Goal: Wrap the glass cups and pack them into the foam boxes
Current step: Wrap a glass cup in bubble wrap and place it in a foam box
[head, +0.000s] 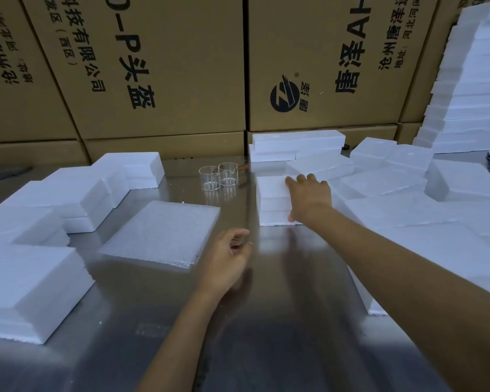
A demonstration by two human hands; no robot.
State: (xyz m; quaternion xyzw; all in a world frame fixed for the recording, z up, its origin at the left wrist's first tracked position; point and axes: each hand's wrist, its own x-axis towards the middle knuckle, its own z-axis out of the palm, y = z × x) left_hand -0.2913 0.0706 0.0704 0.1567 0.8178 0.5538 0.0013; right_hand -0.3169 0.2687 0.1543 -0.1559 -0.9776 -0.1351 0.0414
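Observation:
Two clear glass cups (217, 177) stand side by side at the back middle of the steel table (280, 292). A stack of bubble-wrap sheets (161, 233) lies flat in front of them, to the left. My right hand (309, 198) grips a white foam box (272, 200), with fingers over its top and the thumb against its near side. My left hand (228, 260) hovers over the table near the sheets, fingers loosely curled and holding nothing.
White foam boxes (77, 199) lie in piles at the left and more foam boxes (408, 210) crowd the right side. A tall foam stack (470, 89) rises at the far right. Large cardboard cartons (164, 66) wall off the back.

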